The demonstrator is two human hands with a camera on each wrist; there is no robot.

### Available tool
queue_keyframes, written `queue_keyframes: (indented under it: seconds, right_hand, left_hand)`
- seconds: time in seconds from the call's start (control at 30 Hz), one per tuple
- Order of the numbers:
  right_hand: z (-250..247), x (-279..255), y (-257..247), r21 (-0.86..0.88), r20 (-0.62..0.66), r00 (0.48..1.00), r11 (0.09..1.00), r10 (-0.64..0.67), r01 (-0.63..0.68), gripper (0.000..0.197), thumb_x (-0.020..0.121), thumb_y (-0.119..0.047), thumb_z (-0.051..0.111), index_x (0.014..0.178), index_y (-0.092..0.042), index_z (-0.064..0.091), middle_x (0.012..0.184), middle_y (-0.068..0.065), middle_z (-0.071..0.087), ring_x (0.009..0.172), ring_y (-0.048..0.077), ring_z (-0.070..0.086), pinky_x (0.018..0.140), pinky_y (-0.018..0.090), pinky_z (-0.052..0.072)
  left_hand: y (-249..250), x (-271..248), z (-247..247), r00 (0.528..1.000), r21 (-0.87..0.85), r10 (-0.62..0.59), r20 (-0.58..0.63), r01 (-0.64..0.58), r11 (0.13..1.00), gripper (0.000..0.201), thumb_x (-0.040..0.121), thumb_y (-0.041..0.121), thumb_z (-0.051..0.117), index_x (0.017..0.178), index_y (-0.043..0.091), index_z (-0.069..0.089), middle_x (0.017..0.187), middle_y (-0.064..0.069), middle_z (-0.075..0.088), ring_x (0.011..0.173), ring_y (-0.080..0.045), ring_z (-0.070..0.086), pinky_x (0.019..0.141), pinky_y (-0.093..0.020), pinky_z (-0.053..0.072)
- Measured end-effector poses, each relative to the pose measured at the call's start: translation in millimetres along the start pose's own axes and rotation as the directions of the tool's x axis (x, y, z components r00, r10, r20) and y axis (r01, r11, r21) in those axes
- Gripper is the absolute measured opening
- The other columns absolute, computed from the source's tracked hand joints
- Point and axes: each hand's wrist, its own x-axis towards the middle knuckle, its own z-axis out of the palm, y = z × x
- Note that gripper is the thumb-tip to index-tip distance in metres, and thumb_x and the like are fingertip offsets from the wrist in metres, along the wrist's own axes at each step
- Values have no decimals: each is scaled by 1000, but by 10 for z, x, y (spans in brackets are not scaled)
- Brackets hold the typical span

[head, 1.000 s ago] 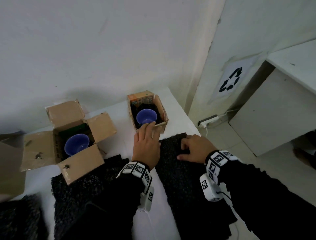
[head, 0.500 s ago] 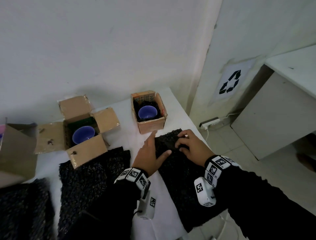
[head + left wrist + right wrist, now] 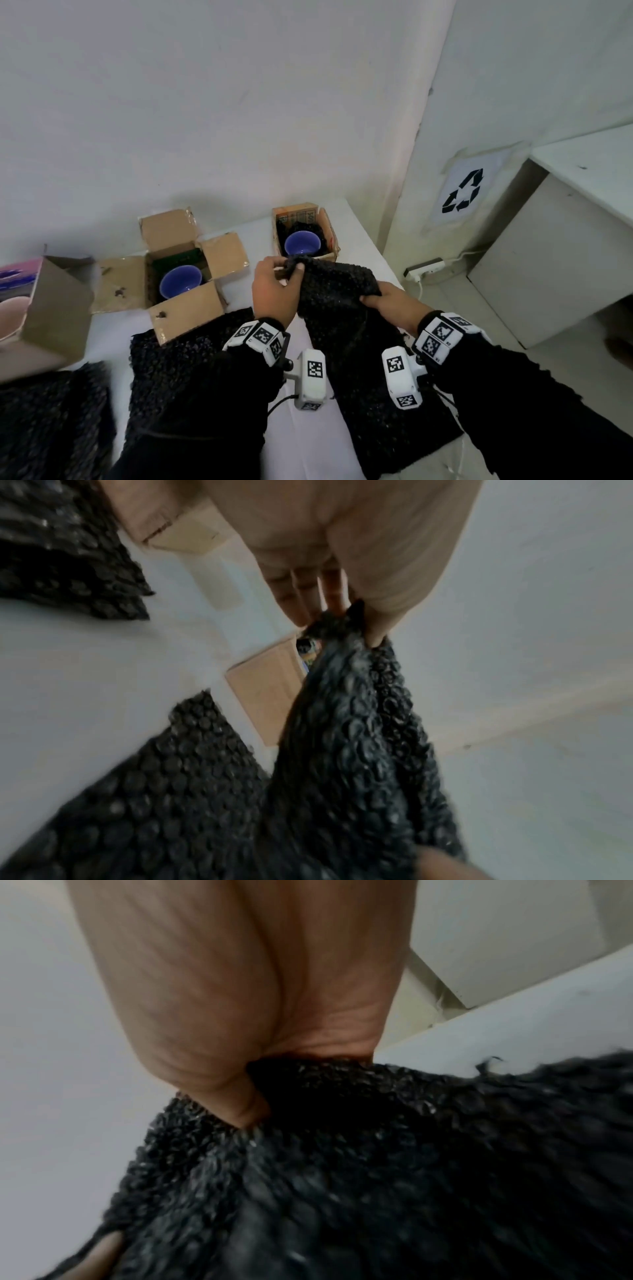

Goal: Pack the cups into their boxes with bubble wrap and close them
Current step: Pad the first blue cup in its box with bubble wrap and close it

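Both hands lift the far end of a black bubble wrap sheet (image 3: 346, 329) off the white table. My left hand (image 3: 274, 291) pinches its far left corner (image 3: 342, 626) between thumb and fingers. My right hand (image 3: 390, 305) grips the right edge (image 3: 308, 1085), fingers hidden under the wrap. Just beyond stands a small open box (image 3: 334, 240) with a blue cup (image 3: 301, 242) sitting in black wrap. A larger open box (image 3: 181, 270) to the left holds another blue cup (image 3: 181, 281).
More black bubble wrap sheets lie at front centre (image 3: 191, 370) and front left (image 3: 51, 421). A pink printed box (image 3: 41, 308) stands at the left. The table (image 3: 363, 236) ends at the right, with a power strip (image 3: 424, 269) on the floor and a white cabinet (image 3: 548, 260) beyond.
The left hand left the small box and came to the sheet. Both hands, which lay flat on the bubble wrap, now hold its far end raised off the table.
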Motion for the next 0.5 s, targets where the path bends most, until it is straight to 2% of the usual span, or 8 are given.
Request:
queue_keyframes:
  seconds: [0.1, 0.2, 0.27, 0.3, 0.33, 0.4, 0.47, 0.5]
  right_hand:
    - [-50, 110, -222, -208, 28, 998, 977, -49, 54, 27, 96, -17, 52, 122, -14, 60, 119, 3, 60, 114, 22, 55, 98, 29, 39]
    - [-79, 137, -448, -300, 117, 987, 943, -111, 142, 34, 86, -44, 66, 115, -26, 64, 112, -5, 68, 106, 11, 61, 94, 27, 45]
    - [-94, 116, -590, -293, 193, 967, 930, -169, 221, 33, 71, -41, 83, 97, -35, 64, 93, -16, 69, 88, -6, 63, 79, 13, 46]
    - [-110, 133, -626, -304, 224, 955, 918, -193, 256, 39, 64, -33, 89, 93, -35, 62, 89, -19, 69, 83, -9, 63, 74, 9, 44]
    - [-125, 165, -644, -340, 238, 950, 899, -201, 276, 45, 60, -25, 91, 94, -33, 63, 89, -19, 69, 82, -8, 63, 73, 9, 44]
    - [-151, 234, -668, -505, 243, 957, 823, -156, 262, 45, 61, -17, 89, 99, -20, 66, 94, -7, 71, 88, 8, 65, 76, 18, 45]
    - [-164, 269, -673, -689, 221, 970, 688, -101, 229, 33, 69, -17, 80, 98, -10, 67, 98, 8, 70, 90, 21, 64, 73, 25, 44]
    - [-178, 279, -666, -732, 200, 977, 652, -70, 197, 25, 75, -18, 74, 98, -9, 67, 99, 10, 69, 89, 22, 62, 71, 25, 42]
  left_hand:
    - [-68, 75, -164, 970, 188, 242, -13, -236, 953, 39, 78, 15, 68, 113, 15, 51, 123, -4, 45, 113, -23, 49, 97, -35, 42]
    - [30, 78, -282, 816, 208, 529, 233, -573, 793, 67, 77, 38, 67, 135, 19, 42, 147, 0, 35, 137, -16, 31, 112, -32, 22]
    - [100, 65, -283, 714, 265, 530, 457, -678, 685, 96, 70, 67, 65, 146, 25, 25, 150, 6, 32, 140, -13, 25, 115, -36, 15]
    - [105, 72, -267, 699, 330, 483, 527, -692, 642, 104, 66, 74, 63, 148, 27, 20, 147, 6, 37, 139, -13, 28, 116, -38, 14]
    - [86, 100, -242, 694, 384, 442, 568, -699, 603, 101, 66, 69, 63, 148, 28, 20, 140, 5, 46, 133, -16, 37, 114, -39, 16]
    - [30, 171, -198, 671, 412, 424, 608, -723, 555, 69, 73, 38, 65, 137, 25, 41, 114, 1, 62, 109, -25, 56, 100, -41, 33]
    - [-36, 253, -178, 659, 376, 451, 601, -732, 568, 41, 76, 21, 57, 116, 17, 57, 93, -5, 58, 87, -30, 58, 79, -39, 44]
    - [-38, 277, -181, 653, 354, 440, 617, -729, 585, 35, 79, 18, 53, 113, 14, 58, 92, -7, 55, 85, -29, 56, 75, -38, 45]
